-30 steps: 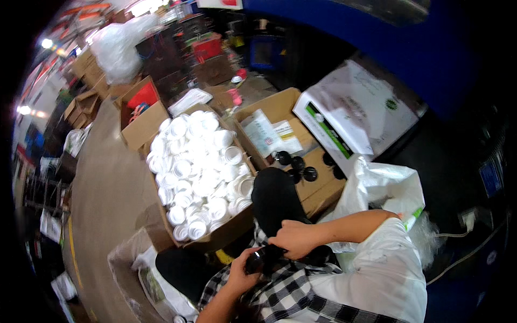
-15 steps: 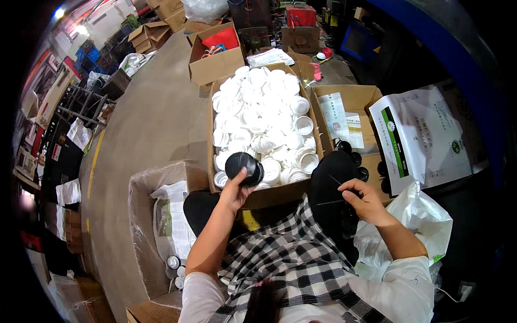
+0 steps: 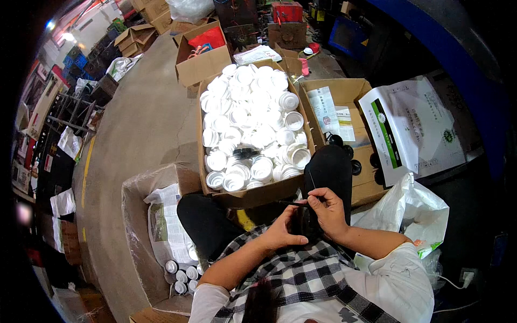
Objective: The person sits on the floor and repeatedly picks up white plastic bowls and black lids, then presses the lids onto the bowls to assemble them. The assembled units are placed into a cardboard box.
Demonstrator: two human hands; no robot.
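Note:
My two hands meet above my lap. My left hand (image 3: 284,230) is curled around a dark round cap (image 3: 302,219), which is hard to make out against my black trousers. Close on its right, my right hand (image 3: 329,216) pinches a thin dark stick (image 3: 312,178) that points up. Its fingers nearly touch the dark piece. In front of me a cardboard box (image 3: 237,201) is heaped with white plastic caps (image 3: 250,116). One black cap (image 3: 245,153) lies on the heap, near the middle.
To the right, an open carton (image 3: 366,185) holds papers and several black caps (image 3: 355,167). A white plastic bag (image 3: 425,210) sits by my right arm. At lower left, a lined box (image 3: 134,226) holds newspaper and several white-and-black pieces (image 3: 181,275). Another carton (image 3: 202,67) stands beyond.
My left hand has come back from over the white caps to my lap, beside my right hand. A black cap now lies on the heap. My right hand has moved left and nearer me.

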